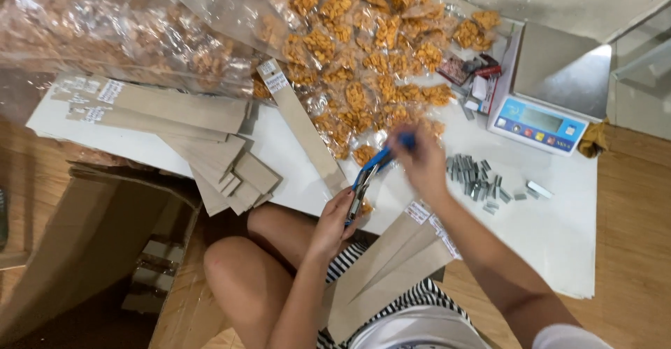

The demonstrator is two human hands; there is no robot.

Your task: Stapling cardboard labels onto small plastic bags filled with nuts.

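A blue stapler [369, 175] hangs open over the front edge of a white board [545, 230]. My left hand [337, 217] grips its lower metal end. My right hand [421, 160] pinches the upper blue end and is blurred by motion. Just right of my right hand lies a pile of grey staple strips [482, 179]. Small clear bags of orange snacks [363, 62] are heaped beyond the stapler. A long brown card strip [302, 126] lies just left of the stapler.
A digital scale [542, 104] stands at the back right. Brown card strips [203, 146] are stacked at the left, more card strips [391, 265] rest on my lap. An open cardboard box [98, 244] sits on the wooden floor at the left.
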